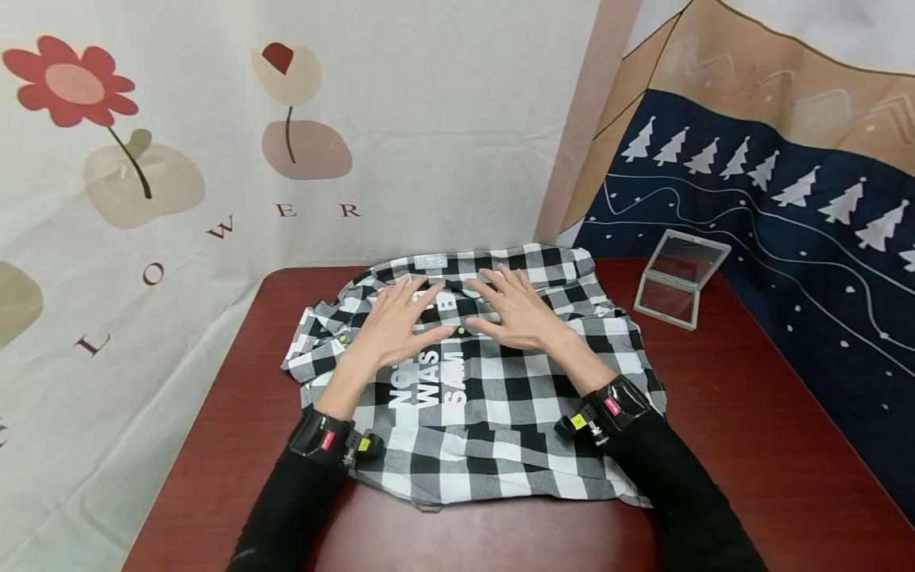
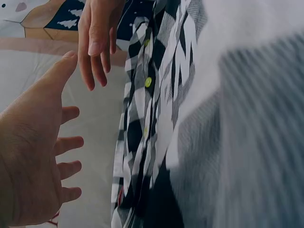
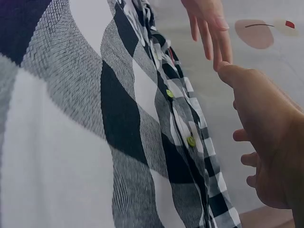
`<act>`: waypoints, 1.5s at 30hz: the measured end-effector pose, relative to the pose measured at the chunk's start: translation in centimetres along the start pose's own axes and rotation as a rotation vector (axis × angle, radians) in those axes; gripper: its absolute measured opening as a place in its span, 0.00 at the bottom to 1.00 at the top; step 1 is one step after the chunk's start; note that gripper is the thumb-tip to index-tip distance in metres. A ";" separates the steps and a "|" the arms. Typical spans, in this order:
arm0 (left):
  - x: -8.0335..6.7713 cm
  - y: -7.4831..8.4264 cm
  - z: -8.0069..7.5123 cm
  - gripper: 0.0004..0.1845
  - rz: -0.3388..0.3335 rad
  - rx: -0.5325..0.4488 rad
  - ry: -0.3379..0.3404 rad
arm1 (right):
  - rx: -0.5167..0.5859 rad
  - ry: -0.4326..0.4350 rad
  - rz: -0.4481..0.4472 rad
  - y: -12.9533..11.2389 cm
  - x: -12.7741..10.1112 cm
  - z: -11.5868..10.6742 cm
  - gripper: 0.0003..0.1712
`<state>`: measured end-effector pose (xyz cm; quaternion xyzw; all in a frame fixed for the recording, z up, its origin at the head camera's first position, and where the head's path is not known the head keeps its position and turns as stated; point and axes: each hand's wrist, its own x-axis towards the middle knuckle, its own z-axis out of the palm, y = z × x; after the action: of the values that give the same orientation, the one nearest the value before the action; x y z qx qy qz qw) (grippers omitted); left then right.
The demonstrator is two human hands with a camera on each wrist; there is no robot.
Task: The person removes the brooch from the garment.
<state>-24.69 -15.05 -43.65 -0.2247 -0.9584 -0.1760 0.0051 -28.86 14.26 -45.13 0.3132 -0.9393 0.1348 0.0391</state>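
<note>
Dark red tabletop (image 1: 750, 445) carried one black-and-white checked shirt (image 1: 515, 397) at its middle and one clear case (image 1: 681, 278) at far right. Two hands, left hand (image 1: 396, 322) and right hand (image 1: 518, 314), lay flat side by side on the shirt's far part near its buttons, fingers spread straight, each grip wide open and holding nothing.

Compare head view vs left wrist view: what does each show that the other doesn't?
Head only: the whole checked shirt spread on the red-brown table, white lettering on the shirt, a clear case at the table's far right, both black sleeves with wrist mounts.

Left wrist only: a close, edge-on look along the button placket, with the fabric blurred in the foreground.

Both: the left hand and right hand, fingers straight and spread, and the shirt's yellow-green buttons.
</note>
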 end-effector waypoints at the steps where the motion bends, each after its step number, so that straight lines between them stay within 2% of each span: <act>1: -0.1 -0.2 -0.1 0.48 -0.007 -0.001 -0.002 | -0.004 -0.002 -0.006 -0.1 0.2 0.1 0.47; 16: -2.0 -3.5 -0.9 0.48 -0.047 -0.003 0.035 | 0.000 -0.034 -0.123 -2.6 3.2 1.9 0.44; 25: -2.4 -6.0 -1.6 0.47 -0.084 -0.013 0.064 | 0.012 -0.062 -0.148 -4.5 5.1 3.4 0.42; 32: -2.6 -7.4 -1.8 0.46 -0.101 -0.045 0.060 | 0.007 -0.018 -0.204 -5.2 6.7 3.9 0.40; 45: -2.9 -9.5 -2.1 0.47 -0.116 -0.086 0.065 | 0.028 0.018 -0.256 -5.7 8.6 4.9 0.38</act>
<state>-26.28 -24.96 -45.07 -0.1631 -0.9607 -0.2240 0.0165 -32.28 3.60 -47.16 0.4299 -0.8892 0.1445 0.0600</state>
